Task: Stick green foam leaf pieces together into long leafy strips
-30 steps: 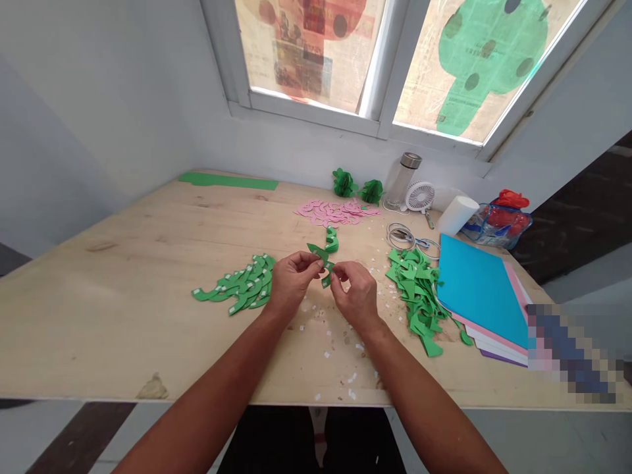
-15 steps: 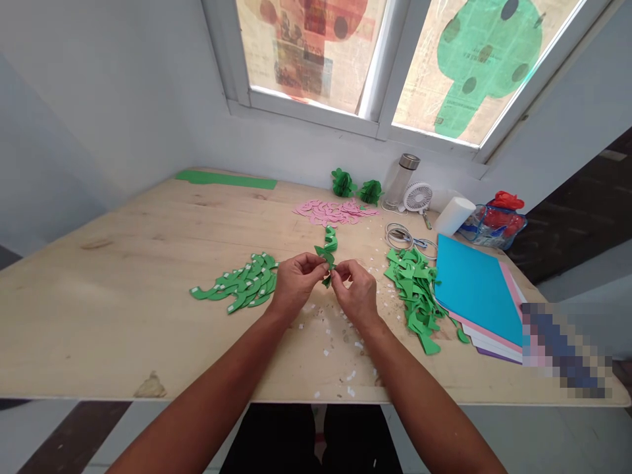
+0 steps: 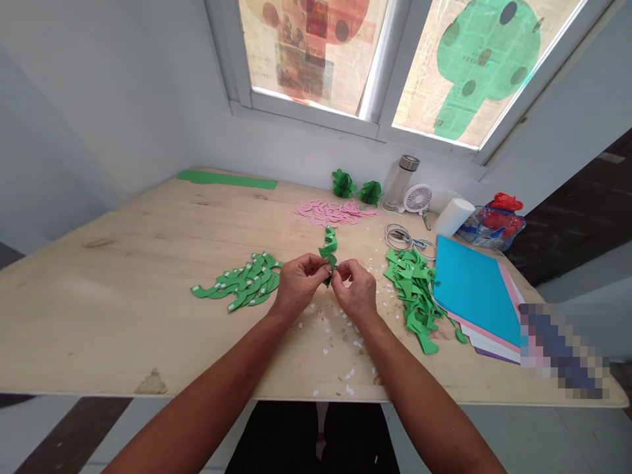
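Note:
A twisting strip of green foam or paper (image 3: 328, 253) with small white patches hangs between my hands over the table. My left hand (image 3: 299, 284) pinches it from the left between thumb and fingertips. From the right, my right hand (image 3: 356, 291) pinches its lower end, close to my left fingertips. The fingers partly hide the spot where they meet. Beside my left hand lies a pile of wavy green pieces (image 3: 247, 284) with white square patches. A heap of green offcuts (image 3: 417, 296) is to the right of my right hand.
Pink cut pieces (image 3: 333, 212) and green honeycomb shapes (image 3: 343, 184) lie at the back. A bottle (image 3: 401, 181), small fan (image 3: 418, 197), white roll (image 3: 454, 217), tape rolls (image 3: 397, 237) and coloured sheets (image 3: 476, 289) stand or lie rightward. White scraps (image 3: 324, 351) dot the table (image 3: 123, 316).
The green strip's upper part has turned slightly between my fingers, and its pointed edge on the left has dropped. Both hands stay nearly in place, still pinching.

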`<state>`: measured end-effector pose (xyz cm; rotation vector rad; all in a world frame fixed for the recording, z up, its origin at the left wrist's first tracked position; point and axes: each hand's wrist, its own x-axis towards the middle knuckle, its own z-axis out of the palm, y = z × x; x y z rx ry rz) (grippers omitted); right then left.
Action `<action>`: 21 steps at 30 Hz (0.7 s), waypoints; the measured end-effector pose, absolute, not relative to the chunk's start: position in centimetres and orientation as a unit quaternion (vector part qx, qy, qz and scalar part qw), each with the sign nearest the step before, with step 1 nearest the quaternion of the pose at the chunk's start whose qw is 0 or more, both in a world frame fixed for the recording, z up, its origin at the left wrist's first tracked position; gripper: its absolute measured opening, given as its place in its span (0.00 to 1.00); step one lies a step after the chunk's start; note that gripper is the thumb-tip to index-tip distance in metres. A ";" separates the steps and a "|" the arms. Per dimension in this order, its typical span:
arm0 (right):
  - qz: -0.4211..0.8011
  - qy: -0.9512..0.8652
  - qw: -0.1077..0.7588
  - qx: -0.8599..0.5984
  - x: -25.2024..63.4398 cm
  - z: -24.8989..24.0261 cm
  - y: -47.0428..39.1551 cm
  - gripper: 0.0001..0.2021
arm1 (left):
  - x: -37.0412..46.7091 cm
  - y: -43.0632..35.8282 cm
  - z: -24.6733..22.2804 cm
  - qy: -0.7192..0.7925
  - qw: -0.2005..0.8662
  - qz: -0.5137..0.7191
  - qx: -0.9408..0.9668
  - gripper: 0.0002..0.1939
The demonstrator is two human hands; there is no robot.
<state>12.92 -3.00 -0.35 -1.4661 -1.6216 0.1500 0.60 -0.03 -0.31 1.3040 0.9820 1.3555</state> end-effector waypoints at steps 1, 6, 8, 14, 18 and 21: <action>0.060 -0.658 0.456 -0.596 12.9 -0.4 -3.0 0.02 | 0.6 -0.1 -0.3 0.405 0.486 0.557 0.538 0.07; 0.064 -0.657 0.458 -0.595 12.9 -0.6 -2.8 0.01 | 0.6 -0.2 -0.1 0.408 0.483 0.555 0.541 0.07; 0.068 -0.656 0.461 -0.594 13.0 -0.6 -2.8 0.01 | 0.6 -0.2 0.0 0.409 0.483 0.556 0.539 0.08; 0.077 -0.660 0.460 -0.589 13.1 -0.5 -2.8 0.03 | 0.6 -0.1 0.0 0.418 0.495 0.553 0.523 0.10; 0.078 -0.659 0.460 -0.590 13.0 -0.3 -2.9 0.03 | 0.6 -0.1 0.1 0.418 0.504 0.554 0.515 0.11; 0.080 -0.657 0.460 -0.592 13.0 -0.3 -2.9 0.03 | 0.7 -0.1 0.1 0.414 0.508 0.554 0.514 0.11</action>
